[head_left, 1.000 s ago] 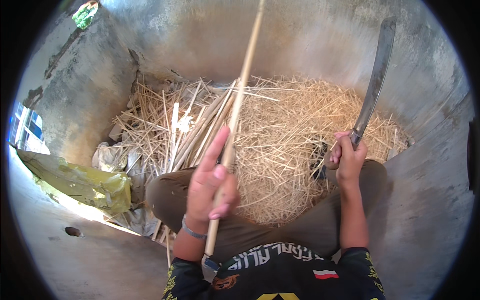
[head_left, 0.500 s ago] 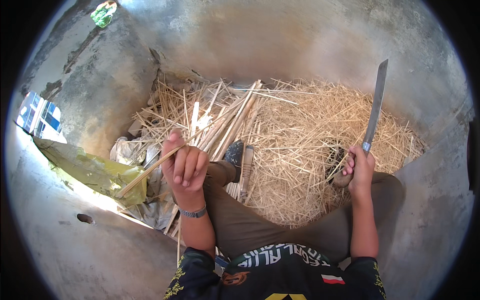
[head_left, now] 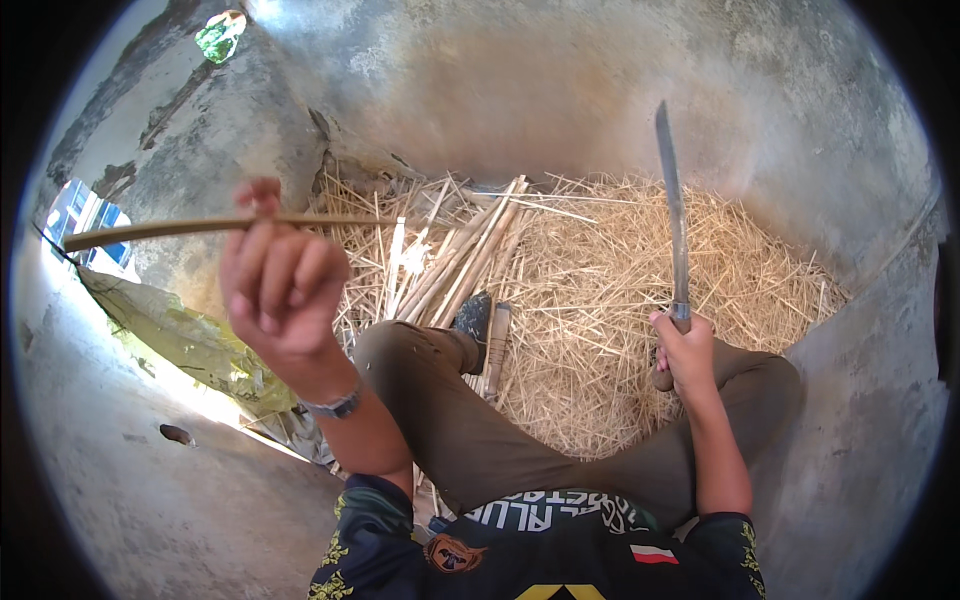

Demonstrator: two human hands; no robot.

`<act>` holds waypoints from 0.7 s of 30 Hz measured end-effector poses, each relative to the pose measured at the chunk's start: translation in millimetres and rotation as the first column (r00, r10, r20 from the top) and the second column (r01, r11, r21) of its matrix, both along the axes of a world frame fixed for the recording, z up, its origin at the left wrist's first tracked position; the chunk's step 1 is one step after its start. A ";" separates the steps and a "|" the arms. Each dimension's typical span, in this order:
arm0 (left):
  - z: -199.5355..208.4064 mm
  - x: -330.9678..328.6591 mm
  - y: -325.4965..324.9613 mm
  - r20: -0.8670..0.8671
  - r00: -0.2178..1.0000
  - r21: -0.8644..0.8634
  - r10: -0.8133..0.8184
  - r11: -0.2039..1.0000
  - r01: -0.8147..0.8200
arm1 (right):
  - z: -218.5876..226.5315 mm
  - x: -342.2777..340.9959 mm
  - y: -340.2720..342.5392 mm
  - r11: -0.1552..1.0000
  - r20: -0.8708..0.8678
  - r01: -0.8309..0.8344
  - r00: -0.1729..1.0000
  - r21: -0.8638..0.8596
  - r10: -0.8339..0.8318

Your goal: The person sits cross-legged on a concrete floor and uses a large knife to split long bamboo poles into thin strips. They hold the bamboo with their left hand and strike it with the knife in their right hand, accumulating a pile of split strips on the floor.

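My left hand (head_left: 285, 275), a watch on its wrist, is raised at the left with its fingers curled. Between thumb and fingers it pinches a thin bamboo strip (head_left: 150, 231), which lies nearly level and reaches out to both sides. My right hand (head_left: 685, 352) grips a machete (head_left: 673, 200) by its wooden handle, over my right thigh. The long blade points up and away from me, tilted slightly left. Blade and strip are well apart. Below, a bed of straw-like shavings (head_left: 590, 300) covers the floor between my legs and the far wall.
Bamboo strips (head_left: 465, 270) lie piled beyond my left knee. Beside my shoe (head_left: 470, 318) is a brown wooden piece with bands (head_left: 497, 345). A yellowish plastic sheet (head_left: 185, 335) hangs at the left. Concrete walls (head_left: 520, 90) close in around me.
My left hand has moved up and left, swinging the bamboo strip from slanted to nearly level. The machete has shifted left, and its blade now leans left rather than right.
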State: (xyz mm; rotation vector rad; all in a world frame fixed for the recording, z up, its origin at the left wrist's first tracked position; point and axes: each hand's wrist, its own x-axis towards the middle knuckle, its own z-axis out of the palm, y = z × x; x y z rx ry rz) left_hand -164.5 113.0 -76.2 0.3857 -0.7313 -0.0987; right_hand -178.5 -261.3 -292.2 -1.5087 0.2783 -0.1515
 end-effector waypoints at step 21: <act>-16.9 95.4 -143.1 0.497 0.802 0.748 0.330 0.305 -0.589 | -15.8 -3.5 1.1 0.927 -0.026 -0.033 0.999 -0.372 0.026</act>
